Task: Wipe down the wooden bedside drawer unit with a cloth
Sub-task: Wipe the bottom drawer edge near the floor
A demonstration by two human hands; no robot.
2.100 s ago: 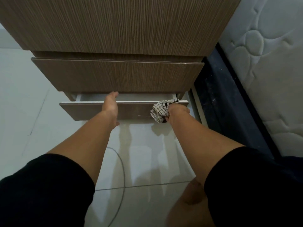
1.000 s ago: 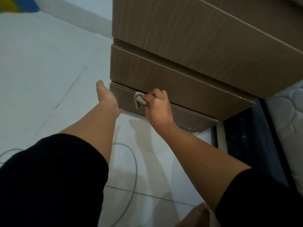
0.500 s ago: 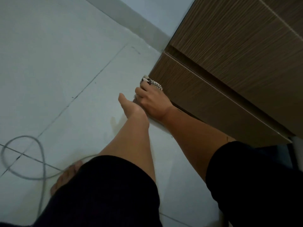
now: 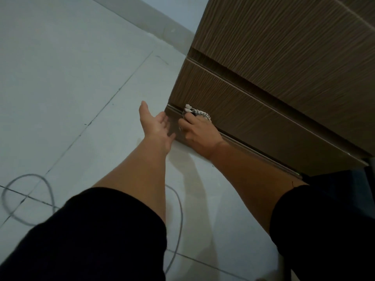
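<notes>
Head view shows my right hand (image 4: pixel 199 134) bunching the checked cloth (image 4: pixel 196 112) against the drawer unit (image 4: pixel 284 78)'s bottom front corner, left hand (image 4: pixel 156 123) open beside; I'd press flat, following the grain.

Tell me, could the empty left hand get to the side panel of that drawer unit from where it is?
Probably yes. The left hand is open at the unit's front corner, beside the right hand pressing the checked cloth on the bottom drawer. Only bare floor lies that side.
</notes>
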